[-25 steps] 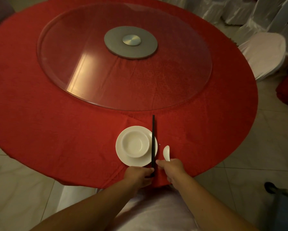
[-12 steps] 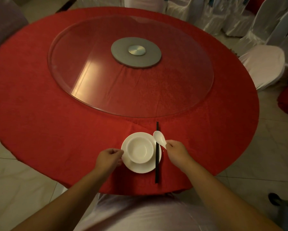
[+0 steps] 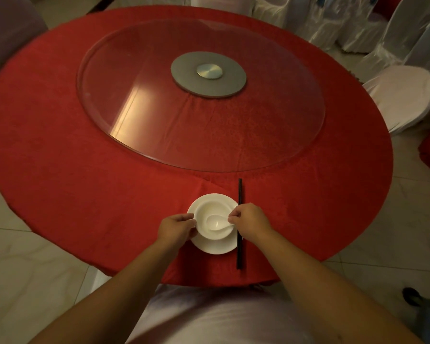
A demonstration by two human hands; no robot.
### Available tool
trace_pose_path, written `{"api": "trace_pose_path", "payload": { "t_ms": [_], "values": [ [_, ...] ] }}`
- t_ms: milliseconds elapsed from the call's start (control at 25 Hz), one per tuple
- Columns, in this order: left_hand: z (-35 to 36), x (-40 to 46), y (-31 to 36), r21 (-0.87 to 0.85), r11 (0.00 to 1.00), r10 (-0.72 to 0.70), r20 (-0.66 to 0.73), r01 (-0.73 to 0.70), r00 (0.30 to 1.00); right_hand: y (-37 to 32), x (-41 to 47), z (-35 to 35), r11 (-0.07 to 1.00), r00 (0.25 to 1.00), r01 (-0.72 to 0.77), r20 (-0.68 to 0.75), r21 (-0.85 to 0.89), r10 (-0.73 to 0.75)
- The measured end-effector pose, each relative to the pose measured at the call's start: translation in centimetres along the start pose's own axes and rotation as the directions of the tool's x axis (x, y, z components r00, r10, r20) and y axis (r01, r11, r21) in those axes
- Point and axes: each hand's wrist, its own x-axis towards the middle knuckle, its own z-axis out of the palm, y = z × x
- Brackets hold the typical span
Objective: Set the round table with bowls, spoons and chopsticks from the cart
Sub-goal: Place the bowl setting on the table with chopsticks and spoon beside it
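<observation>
Head view: the right hand [image 3: 250, 220] pinches the handle of the white spoon [image 3: 217, 222], whose scoop lies inside the white bowl [image 3: 215, 220] just to that hand's left. The left hand [image 3: 178, 225] has its fingers curled against the bowl's far rim, steadying it. The bowl sits on a white saucer [image 3: 215, 248] between the two hands. A pair of dark chopsticks [image 3: 239, 224] lies straight on the tabletop [image 3: 84, 194], passing under the right hand and running away from the person.

By my reading, one place is nearly finished: bowl, spoon and chopsticks are all down. The rest of the rim is bare cloth, so most settings remain. The cart is not in view.

The crockery looks glossy, smooth and round; the chopsticks are thin and straight; the red cloth is matte and woven. A clear glass turntable [image 3: 134, 108] sits beyond the hands.
</observation>
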Motion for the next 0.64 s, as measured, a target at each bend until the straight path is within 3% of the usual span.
{"api": "trace_pose_path", "payload": {
  "t_ms": [640],
  "values": [
    [0.5,-0.2,-0.3,-0.017,0.999,-0.029,-0.021,0.028,0.999,-0.1,1.2,1.0,0.998,0.995,-0.039,-0.096,-0.057,0.034]
  ]
}}
